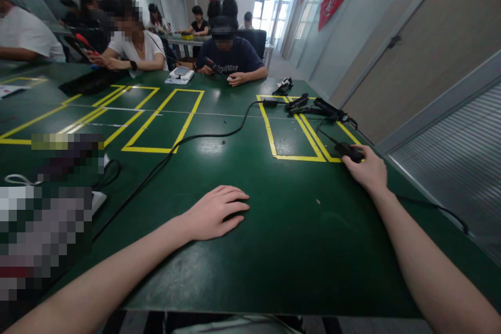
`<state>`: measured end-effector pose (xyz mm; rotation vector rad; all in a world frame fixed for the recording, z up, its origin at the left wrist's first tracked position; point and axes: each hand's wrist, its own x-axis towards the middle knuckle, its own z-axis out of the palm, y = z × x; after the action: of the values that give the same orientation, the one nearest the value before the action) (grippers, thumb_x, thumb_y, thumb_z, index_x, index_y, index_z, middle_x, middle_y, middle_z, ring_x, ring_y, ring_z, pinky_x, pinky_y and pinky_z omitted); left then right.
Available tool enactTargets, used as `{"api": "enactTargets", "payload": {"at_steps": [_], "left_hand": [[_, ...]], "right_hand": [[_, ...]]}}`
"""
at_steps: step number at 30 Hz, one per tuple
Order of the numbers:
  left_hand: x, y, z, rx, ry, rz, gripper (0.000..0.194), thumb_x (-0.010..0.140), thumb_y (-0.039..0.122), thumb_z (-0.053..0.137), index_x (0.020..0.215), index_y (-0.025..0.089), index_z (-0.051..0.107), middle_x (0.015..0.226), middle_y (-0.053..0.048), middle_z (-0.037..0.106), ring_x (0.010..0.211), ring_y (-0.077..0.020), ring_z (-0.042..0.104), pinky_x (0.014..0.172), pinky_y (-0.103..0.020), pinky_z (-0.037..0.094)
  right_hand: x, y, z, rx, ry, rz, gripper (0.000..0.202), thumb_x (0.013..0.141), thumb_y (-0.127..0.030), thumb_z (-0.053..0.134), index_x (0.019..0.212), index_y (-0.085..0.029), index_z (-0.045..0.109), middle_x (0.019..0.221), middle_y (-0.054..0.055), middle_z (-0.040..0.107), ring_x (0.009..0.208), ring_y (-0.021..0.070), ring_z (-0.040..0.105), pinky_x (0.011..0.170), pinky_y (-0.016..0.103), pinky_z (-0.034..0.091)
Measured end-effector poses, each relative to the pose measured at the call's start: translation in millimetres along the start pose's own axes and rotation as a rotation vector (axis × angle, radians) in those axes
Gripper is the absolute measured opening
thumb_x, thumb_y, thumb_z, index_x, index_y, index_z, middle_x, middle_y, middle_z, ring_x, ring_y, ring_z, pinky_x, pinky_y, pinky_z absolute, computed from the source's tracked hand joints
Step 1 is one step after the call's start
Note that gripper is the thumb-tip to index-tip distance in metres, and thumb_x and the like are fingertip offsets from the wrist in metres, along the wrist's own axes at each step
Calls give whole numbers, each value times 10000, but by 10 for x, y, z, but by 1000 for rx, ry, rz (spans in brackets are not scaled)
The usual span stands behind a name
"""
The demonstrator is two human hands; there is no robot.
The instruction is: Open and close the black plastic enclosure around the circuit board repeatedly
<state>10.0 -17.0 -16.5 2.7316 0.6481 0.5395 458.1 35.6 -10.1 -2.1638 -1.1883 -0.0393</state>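
My left hand (217, 214) lies flat, palm down, on the green tabletop (274, 250), its fingers stretched and slightly apart, holding nothing. Off to the right, my right hand (370, 167) grips a black computer mouse (349, 152) at the corner of a yellow tape outline. A thin cable runs from the mouse toward a bundle of black cables and straps (326, 109) just beyond it. Part of the mouse is hidden under my fingers.
A long black cable (203, 135) crosses the table to a small black box (270, 102). Yellow tape rectangles (151, 150) mark the surface. Blurred-out items (47, 240) sit at left. Across the table, a person in a dark shirt (230, 57) handles a tool near a white device (179, 75).
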Motion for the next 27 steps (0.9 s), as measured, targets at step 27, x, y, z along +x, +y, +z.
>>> {"api": "enactTargets", "payload": {"at_steps": [27], "left_hand": [[-6,-10,-2,-13,-15,-3,261,1050,271,566,1252,204,717,1383,-110,697,1306,-265,626,1128,-474,511]], "right_hand": [[36,-26,-62,94,181,132,465,836,-352,619,1237,-127,686,1168,214,711,1098,344,638,990,447,473]]}}
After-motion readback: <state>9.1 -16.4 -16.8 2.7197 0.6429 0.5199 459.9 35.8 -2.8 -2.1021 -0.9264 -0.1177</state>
